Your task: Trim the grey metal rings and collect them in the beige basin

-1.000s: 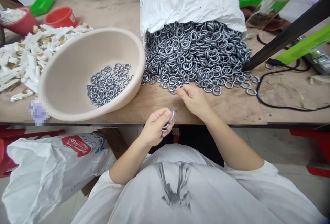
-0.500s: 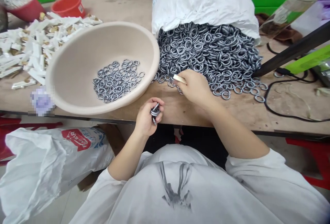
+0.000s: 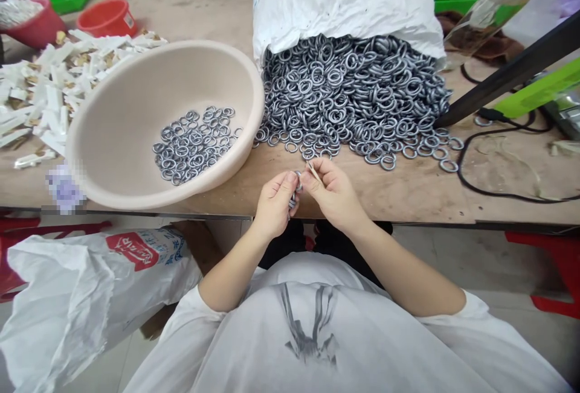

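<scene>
My left hand (image 3: 274,203) is closed around several grey metal rings (image 3: 293,198) just over the table's front edge. Against it, my right hand (image 3: 333,191) pinches a thin pale stick (image 3: 314,172); its far tip is hard to make out between the fingers. Fingertips of both hands meet at the rings. Behind them spreads a big heap of the same grey rings (image 3: 344,100), spilling from a white woven sack (image 3: 348,9). To the left, a large beige basin (image 3: 158,73) holds a smaller batch of rings (image 3: 193,145).
White and brown scraps (image 3: 58,91) cover the table's left side, near a red bowl (image 3: 106,17). A slanted black bar (image 3: 507,73) and a black cable (image 3: 462,163) lie right of the heap. Another white sack (image 3: 67,296) stands below the table at left.
My right hand has come back from the heap's edge, bringing the stick to my left hand. My left hand has shifted slightly right, and the hands now touch. The view has moved slightly.
</scene>
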`<state>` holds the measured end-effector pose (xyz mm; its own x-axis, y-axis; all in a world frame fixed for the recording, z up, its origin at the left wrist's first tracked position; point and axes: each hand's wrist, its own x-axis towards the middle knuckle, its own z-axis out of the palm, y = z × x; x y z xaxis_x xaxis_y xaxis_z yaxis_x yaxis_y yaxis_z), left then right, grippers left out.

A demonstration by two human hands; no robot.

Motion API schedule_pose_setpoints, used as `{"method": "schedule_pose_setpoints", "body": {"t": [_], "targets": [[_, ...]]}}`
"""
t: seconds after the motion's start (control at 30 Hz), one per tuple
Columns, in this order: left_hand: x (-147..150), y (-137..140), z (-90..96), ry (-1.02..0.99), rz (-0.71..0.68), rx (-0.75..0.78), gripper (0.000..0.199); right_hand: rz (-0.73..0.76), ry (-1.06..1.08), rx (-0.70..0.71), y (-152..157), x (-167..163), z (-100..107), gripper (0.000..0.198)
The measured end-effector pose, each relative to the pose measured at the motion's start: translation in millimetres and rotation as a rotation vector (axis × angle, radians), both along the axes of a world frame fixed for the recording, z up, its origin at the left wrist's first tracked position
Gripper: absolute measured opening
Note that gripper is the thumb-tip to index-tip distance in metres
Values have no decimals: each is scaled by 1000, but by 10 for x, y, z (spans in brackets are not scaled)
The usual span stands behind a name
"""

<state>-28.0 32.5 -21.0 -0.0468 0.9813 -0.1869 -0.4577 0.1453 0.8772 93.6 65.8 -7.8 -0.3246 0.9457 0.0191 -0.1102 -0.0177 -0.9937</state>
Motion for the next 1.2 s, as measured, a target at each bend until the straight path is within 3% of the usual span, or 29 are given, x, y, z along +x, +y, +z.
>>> {"method": "schedule_pose_setpoints", "body": {"t": [0.1,0.27,0.37,0.6,0.7,0.83,0.97,1.2], "targets": [[18,-3,71,-82,-43,-57,47,-38,-135,158,42,126,-8,44],[40,-16,116,-129,-28,-117,50,46,-459,523,-58,265,18,38],[64,-17,129,-125,-23,-159,52,20,-558,620,-98,270,9,40],[63,-10,116,-116,-59,-158,49,47,-592,625,-93,265,-3,44],[27,-61,103,-100,-96,-115,47,77,-597,532,2,305,-23,45],[-53,-138,102,-61,-190,-45,49,-69,-833,394,276,332,-12,47],[-171,-123,97,-69,-40,-65,44,-40,-1120,497,556,112,71,33],[-361,-102,100,-47,100,-120,39,150,-1483,609,830,-373,99,31]]}}
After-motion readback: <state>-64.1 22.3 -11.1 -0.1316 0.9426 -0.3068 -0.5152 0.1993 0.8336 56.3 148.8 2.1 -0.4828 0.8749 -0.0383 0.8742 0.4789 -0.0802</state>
